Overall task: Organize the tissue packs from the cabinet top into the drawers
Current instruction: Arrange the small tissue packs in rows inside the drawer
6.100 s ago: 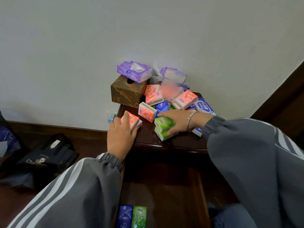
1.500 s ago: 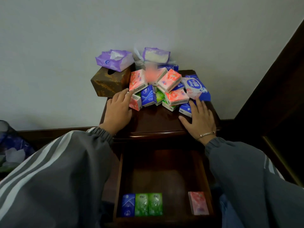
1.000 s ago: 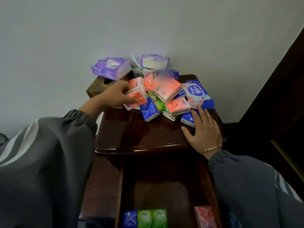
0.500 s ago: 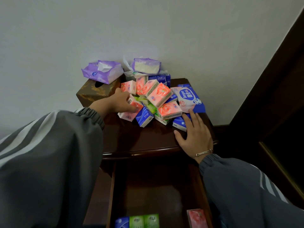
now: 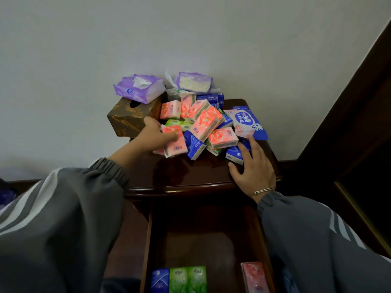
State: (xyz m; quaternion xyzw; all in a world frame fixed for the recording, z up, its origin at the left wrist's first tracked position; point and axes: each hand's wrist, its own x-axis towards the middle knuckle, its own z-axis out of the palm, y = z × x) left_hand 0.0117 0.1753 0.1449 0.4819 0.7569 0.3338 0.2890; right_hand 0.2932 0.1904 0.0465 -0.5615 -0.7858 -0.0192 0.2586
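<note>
So, what I've got on my feed:
left hand: fingers clamped on a pink pack at the pile's 8 o'clock
right hand: flat, released, touching a blue pack at 4 o'clock
pile: back of tabletop
drawer: open, four packs inside

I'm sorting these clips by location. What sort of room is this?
Probably a bedroom or similar room at home. A small dark wooden cabinet like a nightstand stands against a plain wall, its drawer pulled open, with a tissue box and many tissue packs on top.
</note>
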